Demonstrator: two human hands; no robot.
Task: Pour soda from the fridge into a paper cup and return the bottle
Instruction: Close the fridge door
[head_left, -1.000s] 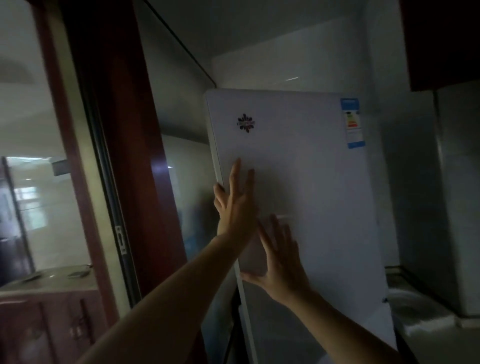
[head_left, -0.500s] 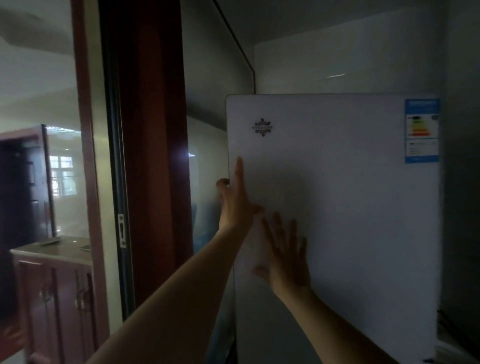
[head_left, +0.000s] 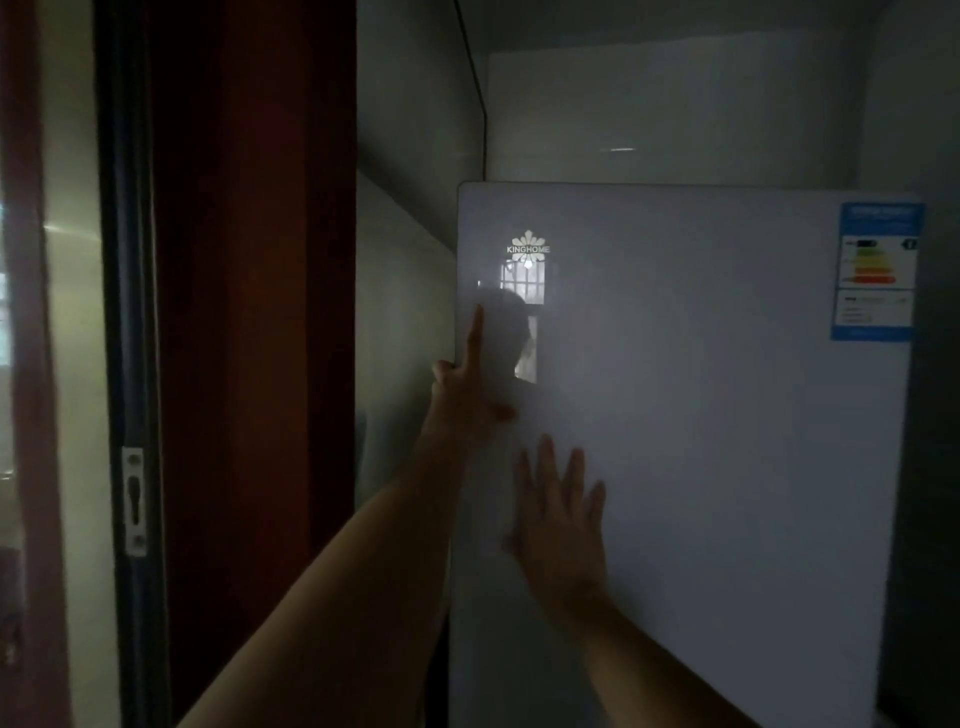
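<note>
Person's left hand (head_left: 462, 395) hooks the fridge door (head_left: 701, 415) edge, index straight up; right hand (head_left: 561, 525) flat, fingers spread, on panel just below-right of it. No soda bottle or paper cup in view. Risk: left fingers pinched if right pushes door shut

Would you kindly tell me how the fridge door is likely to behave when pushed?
The fridge door looks a flat, rigid panel, so it should stay stiff. Its glossy face shows a window reflection, so the flat right hand may slip. It probably swings, not tips, since the left hand holds its free edge.
</note>
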